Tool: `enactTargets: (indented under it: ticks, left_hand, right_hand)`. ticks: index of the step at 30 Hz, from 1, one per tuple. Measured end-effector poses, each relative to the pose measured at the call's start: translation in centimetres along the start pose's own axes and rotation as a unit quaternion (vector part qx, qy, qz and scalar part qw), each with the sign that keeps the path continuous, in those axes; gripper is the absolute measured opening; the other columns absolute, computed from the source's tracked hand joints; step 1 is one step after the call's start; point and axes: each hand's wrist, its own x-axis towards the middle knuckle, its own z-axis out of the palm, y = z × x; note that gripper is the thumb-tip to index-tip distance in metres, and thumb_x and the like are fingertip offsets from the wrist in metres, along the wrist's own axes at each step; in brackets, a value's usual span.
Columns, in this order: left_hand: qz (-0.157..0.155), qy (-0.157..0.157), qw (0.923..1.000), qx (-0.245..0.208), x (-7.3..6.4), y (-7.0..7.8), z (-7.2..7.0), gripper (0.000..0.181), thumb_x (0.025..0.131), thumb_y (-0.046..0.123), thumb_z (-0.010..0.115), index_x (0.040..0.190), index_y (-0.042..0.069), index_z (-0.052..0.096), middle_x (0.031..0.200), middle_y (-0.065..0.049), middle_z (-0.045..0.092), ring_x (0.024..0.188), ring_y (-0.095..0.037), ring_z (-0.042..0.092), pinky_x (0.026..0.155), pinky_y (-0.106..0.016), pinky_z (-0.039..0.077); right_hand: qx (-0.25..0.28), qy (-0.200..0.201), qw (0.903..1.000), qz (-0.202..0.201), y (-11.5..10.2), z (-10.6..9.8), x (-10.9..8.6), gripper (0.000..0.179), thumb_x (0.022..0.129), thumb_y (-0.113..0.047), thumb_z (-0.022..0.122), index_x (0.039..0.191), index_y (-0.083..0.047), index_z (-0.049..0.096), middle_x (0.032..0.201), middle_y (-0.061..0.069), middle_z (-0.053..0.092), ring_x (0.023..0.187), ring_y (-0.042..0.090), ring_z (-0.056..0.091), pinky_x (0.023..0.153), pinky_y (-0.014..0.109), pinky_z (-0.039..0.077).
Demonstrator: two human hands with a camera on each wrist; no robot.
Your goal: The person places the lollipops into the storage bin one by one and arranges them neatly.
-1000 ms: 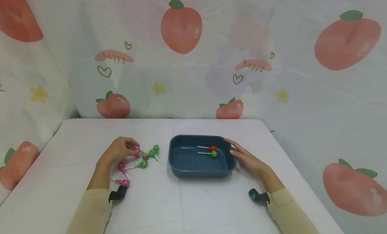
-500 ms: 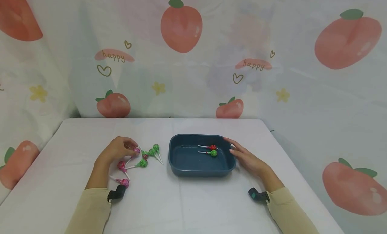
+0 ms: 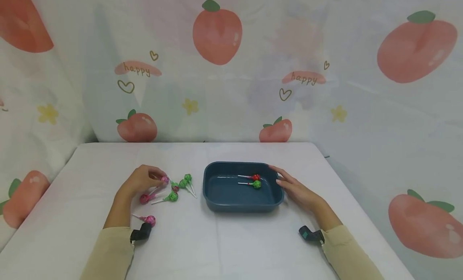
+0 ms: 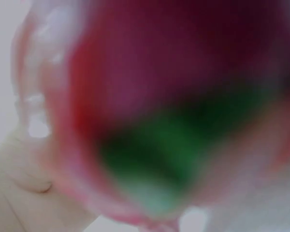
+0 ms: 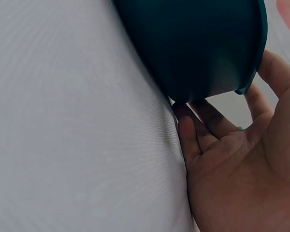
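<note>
In the head view my left hand pinches a pink-wrapped lollipop at its fingertips, above the left of the table. Just below lies a second pink lollipop. Several green-wrapped lollipops are scattered right beside the hand. A further pink lollipop sits by the left wrist camera; its blurred wrapper fills most of the left wrist view. My right hand rests against the right end of a dark blue tray, fingers extended and touching its rim and outer wall.
Inside the tray lie a red lollipop and a green lollipop, sticks pointing left. A white cloth covers the table. Behind it hangs a peach-printed curtain.
The pink lollipop at my left fingertips has tilted, its stick swinging leftward. The pink lollipop below has turned, its stick no longer pointing down-right. My right hand and the tray stay in place.
</note>
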Motion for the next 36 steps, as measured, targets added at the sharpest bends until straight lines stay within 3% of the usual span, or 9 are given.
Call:
enactTargets:
  ticks: [6, 18, 27, 36]
  left_hand:
    - [0.015, 0.008, 0.9997, -0.018, -0.2, 0.6, -0.2, 0.023, 0.094, 0.009, 0.075, 0.116, 0.008, 0.075, 0.109, -0.009, 0.072, 0.111, -0.035, 0.062, 0.096, -0.054, 0.048]
    - [0.062, 0.056, 0.9962, -0.023, 0.4, 1.5, 0.4, 0.027, 0.093, 0.012, 0.078, 0.119, 0.008, 0.073, 0.104, -0.006, 0.073, 0.104, -0.03, 0.064, 0.086, -0.044, 0.051]
    - [0.057, 0.037, 0.9975, -0.02, 0.5, 3.1, 1.0, 0.024, 0.094, 0.015, 0.078, 0.118, 0.01, 0.075, 0.105, -0.003, 0.072, 0.105, -0.028, 0.062, 0.087, -0.047, 0.051]
    - [0.079, 0.028, 0.9963, -0.018, 0.6, 5.0, 0.7, 0.028, 0.096, 0.024, 0.077, 0.122, 0.014, 0.075, 0.105, -0.002, 0.071, 0.106, -0.027, 0.061, 0.088, -0.049, 0.049]
  right_hand:
    - [0.0, 0.001, 1.0, 0.005, -0.3, 0.1, -0.2, 0.055, 0.11, -0.037, 0.049, 0.162, -0.037, 0.031, 0.171, 0.001, 0.016, 0.157, 0.03, 0.002, 0.117, 0.067, 0.005]
    - [0.001, 0.0, 1.0, 0.004, -0.6, 0.3, -0.3, 0.056, 0.11, -0.035, 0.049, 0.163, -0.035, 0.031, 0.171, 0.001, 0.015, 0.157, 0.031, 0.002, 0.117, 0.067, 0.004]
    - [0.005, -0.001, 1.0, 0.006, -0.6, 0.3, -0.6, 0.055, 0.111, -0.034, 0.048, 0.163, -0.035, 0.03, 0.171, 0.002, 0.015, 0.157, 0.031, 0.002, 0.117, 0.066, 0.004]
    - [0.017, 0.002, 0.9997, 0.017, -0.6, 0.2, -0.5, 0.057, 0.11, -0.038, 0.051, 0.162, -0.037, 0.031, 0.171, 0.001, 0.013, 0.157, 0.028, 0.0, 0.118, 0.065, 0.002]
